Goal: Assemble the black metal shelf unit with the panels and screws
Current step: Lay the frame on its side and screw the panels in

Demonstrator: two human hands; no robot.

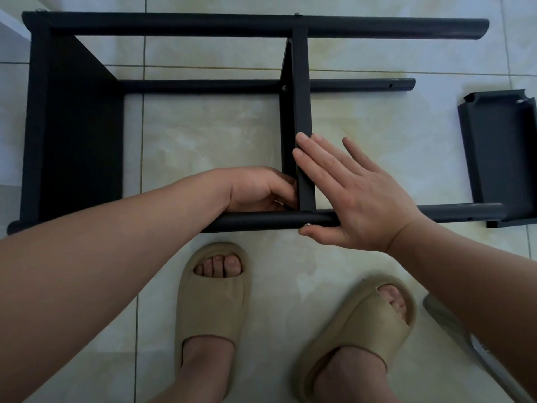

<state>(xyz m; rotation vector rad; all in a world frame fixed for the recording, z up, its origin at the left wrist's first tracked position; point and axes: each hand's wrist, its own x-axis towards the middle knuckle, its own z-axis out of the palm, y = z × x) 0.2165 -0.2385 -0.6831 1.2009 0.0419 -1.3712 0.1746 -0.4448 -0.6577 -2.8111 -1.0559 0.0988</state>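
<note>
Your black shelf unit point(174, 27) lies on its side across the tiled floor point(218, 135), right in front of your slippers point(213, 292). Its end panel point(78, 135) is on the left, and a middle panel point(300, 112) crosses between the far pole and the near pole point(261, 221). A loose panel point(499, 152) lies off to the right, with its near end under the end of the near pole.

Both your forearms reach forward and meet at the joint of the middle panel and the near pole. Your right hand point(348, 199) lies flat with the fingers straight and a little spread. The fingertips press the right face of the middle panel, and the thumb sits under the near pole just beside a silver screw point(307, 225). Your left hand point(258, 190) is tucked into the inner corner left of that panel, fingers curled. They hide what they touch, so you cannot tell whether they pinch anything.
</note>
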